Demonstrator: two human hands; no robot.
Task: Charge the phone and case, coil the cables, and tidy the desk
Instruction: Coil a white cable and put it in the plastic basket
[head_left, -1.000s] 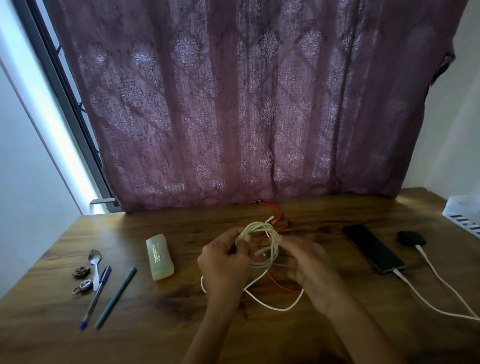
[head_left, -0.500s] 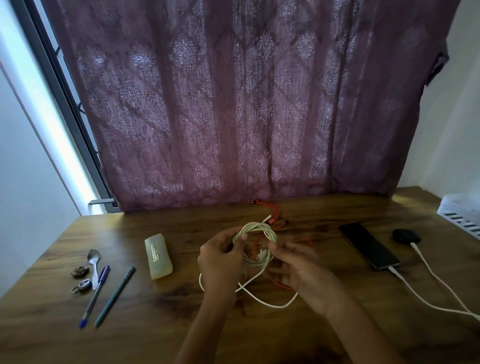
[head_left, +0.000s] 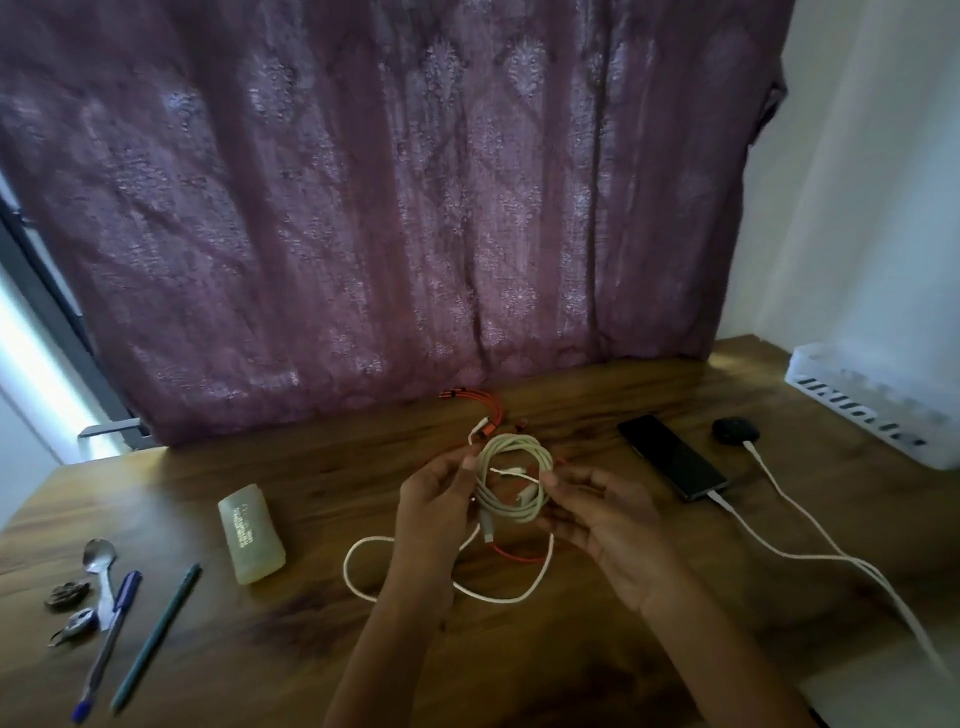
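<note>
Above the middle of the wooden desk (head_left: 291, 670) I hold a coil of white cable (head_left: 524, 503). My left hand (head_left: 434, 512) pinches its left side and my right hand (head_left: 605, 519) pinches its right side. The loose tail of the white cable loops on the desk below my hands. An orange cable (head_left: 485, 410) lies behind and under the coil. To the right, a black phone (head_left: 670, 456) and a dark earbud case (head_left: 735, 430) each have a white charging cable (head_left: 810, 553) plugged in.
A pale yellow case (head_left: 250, 532) lies left of my hands. Farther left are a spoon (head_left: 100, 558), two pens (head_left: 130, 631) and small metal bits (head_left: 67, 595). A white slotted basket (head_left: 878, 402) sits at the far right. A purple curtain hangs behind the desk.
The coil has been lifted and turned more face-on between my hands. My right hand moved from the coil's front to its right side. More tail lies looped on the desk's left.
</note>
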